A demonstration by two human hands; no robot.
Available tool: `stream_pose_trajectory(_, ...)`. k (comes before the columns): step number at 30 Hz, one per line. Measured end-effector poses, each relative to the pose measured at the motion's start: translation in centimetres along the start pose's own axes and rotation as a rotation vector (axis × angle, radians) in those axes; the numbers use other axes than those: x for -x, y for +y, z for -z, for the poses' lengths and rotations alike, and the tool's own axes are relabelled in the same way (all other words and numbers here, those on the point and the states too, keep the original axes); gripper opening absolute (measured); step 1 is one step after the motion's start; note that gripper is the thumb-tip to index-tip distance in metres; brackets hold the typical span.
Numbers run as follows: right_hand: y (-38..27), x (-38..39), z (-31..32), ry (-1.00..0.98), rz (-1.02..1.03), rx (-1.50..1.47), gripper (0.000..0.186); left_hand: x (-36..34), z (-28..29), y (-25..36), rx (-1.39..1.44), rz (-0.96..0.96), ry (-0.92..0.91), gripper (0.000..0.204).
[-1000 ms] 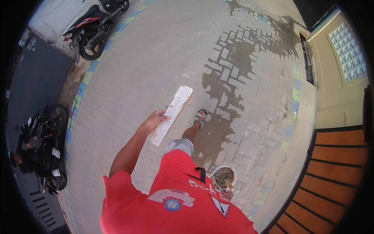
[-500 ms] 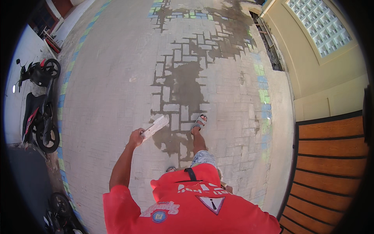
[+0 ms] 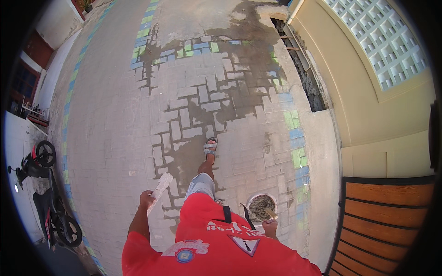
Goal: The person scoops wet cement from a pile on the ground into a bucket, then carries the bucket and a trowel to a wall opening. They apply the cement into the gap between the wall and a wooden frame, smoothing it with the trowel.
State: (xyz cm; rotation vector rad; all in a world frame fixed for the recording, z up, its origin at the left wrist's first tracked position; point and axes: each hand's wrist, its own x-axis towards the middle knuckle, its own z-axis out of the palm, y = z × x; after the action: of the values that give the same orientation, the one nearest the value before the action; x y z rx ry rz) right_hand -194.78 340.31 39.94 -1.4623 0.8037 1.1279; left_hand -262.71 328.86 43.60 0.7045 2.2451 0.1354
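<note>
My left hand (image 3: 146, 198) is closed around one edge of a long, flat, pale board (image 3: 159, 193), held out at my left side. Low on my right, my right hand (image 3: 270, 227) is closed at the near rim of a round pale bucket (image 3: 250, 201). Grey, lumpy wet mix (image 3: 261, 206) fills the part of the bucket that shows. A tool's light wooden handle (image 3: 271, 214) sticks out of the mix beside my right fingers. My red shirt hides part of the right forearm.
Block paving (image 3: 115, 119) bears a dark wet patch (image 3: 189, 158) ahead of my foot. An open drain trench (image 3: 306, 78) runs along the cream wall (image 3: 359, 101) on the right. A wood-slat gate (image 3: 386, 214) stands nearer. A parked motorbike (image 3: 53, 198) lines the left wall.
I have stepped forward, so the paving, trench and gate sit lower in view. The board has swung back toward my body. The bucket now shows by my right hand.
</note>
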Motion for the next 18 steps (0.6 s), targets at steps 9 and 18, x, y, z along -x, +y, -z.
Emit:
stream_pose_trajectory(9,-2.6,1.8,-38.6,0.107,-0.009,-0.074,0.024,-30.3,14.7,42.4,0.05,-0.276,0.019,0.037)
stream_pose_trajectory(18,-4.1,-5.6,-70.7,0.196,-0.061,0.199,0.017,-51.5,27.4,75.5,0.098,-0.379,0.003,0.032)
